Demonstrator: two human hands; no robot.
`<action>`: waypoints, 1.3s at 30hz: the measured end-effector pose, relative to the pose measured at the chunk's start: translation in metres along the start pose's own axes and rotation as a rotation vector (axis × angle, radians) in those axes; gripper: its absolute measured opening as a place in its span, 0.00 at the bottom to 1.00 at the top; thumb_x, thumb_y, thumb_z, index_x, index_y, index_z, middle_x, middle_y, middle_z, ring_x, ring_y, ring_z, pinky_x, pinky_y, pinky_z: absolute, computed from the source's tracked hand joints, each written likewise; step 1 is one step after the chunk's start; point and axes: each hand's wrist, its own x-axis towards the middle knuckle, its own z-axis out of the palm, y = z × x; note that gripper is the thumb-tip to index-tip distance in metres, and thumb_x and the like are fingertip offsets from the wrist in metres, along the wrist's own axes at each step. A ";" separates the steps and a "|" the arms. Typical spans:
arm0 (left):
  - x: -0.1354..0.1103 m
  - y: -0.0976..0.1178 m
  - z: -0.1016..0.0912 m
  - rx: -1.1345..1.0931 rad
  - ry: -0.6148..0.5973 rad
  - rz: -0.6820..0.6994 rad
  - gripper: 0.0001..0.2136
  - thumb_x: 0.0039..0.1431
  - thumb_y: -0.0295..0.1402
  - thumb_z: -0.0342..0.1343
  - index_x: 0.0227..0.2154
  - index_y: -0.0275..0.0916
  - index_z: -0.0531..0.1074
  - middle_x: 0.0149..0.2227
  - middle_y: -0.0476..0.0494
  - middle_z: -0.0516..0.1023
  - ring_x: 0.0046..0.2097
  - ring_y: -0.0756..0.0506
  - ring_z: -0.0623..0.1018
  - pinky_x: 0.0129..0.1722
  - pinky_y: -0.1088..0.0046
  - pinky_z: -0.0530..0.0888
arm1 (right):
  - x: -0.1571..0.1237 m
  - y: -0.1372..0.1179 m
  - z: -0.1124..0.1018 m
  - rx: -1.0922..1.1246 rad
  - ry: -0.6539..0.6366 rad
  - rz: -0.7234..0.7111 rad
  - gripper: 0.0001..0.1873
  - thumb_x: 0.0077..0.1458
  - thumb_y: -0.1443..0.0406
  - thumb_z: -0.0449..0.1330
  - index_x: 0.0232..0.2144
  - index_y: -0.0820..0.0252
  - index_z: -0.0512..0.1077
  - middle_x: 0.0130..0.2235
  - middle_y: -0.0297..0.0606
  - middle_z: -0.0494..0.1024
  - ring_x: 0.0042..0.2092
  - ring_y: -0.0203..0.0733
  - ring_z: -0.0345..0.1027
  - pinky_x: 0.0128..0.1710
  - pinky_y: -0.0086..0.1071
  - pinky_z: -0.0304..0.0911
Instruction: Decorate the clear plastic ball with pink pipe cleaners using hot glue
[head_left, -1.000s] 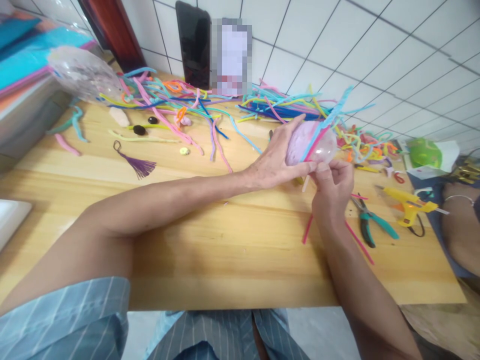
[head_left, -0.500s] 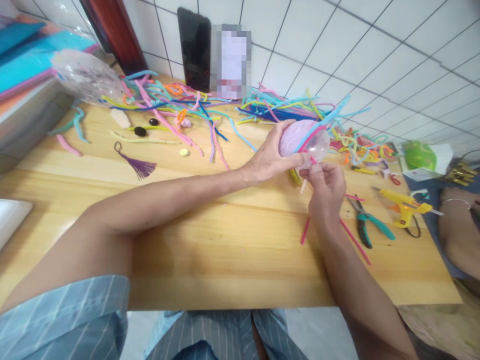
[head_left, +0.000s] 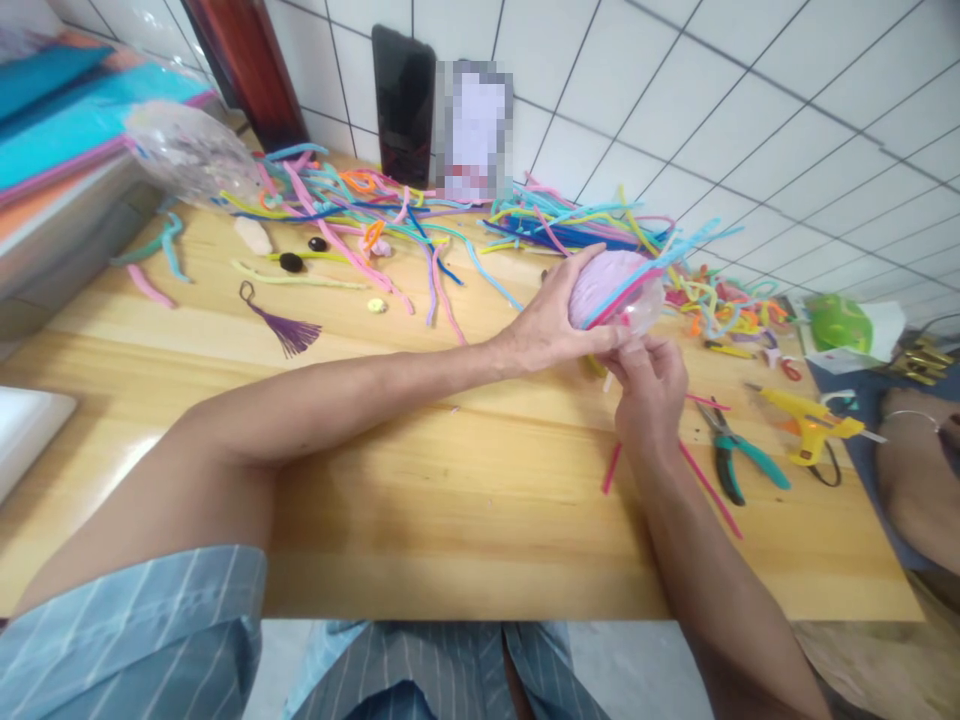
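Note:
A lilac-covered ball (head_left: 596, 285), with a clear plastic part (head_left: 645, 305) on its right side, sits in my left hand (head_left: 544, 325), whose fingers wrap round it. Across the ball lie a pink pipe cleaner (head_left: 621, 298) and a light blue pipe cleaner (head_left: 694, 240) that sticks out to the upper right. My right hand (head_left: 651, 395) is pinched against the ball's lower edge, close to my left thumb, on the end of the pink pipe cleaner; the fingertips partly hide it. A short whitish stick end shows just below my fingers.
Pliers (head_left: 731, 455) and a yellow glue gun (head_left: 810, 415) lie to the right, near another person's arm (head_left: 915, 460). Pipe cleaners (head_left: 360, 230) are heaped along the tiled wall below a phone (head_left: 405, 105). A purple tassel (head_left: 289, 330) lies left.
My right fingers have closed in tighter under the ball, and the pink end by my left thumb is less visible. The ball has tilted slightly; the whole view has shifted a little.

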 end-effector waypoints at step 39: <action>0.001 -0.019 -0.005 0.004 0.010 0.022 0.60 0.57 0.74 0.71 0.82 0.51 0.53 0.82 0.30 0.63 0.84 0.24 0.63 0.84 0.37 0.63 | 0.004 -0.001 -0.001 -0.018 -0.145 0.088 0.40 0.47 0.27 0.78 0.37 0.50 0.74 0.35 0.31 0.85 0.39 0.46 0.83 0.44 0.44 0.83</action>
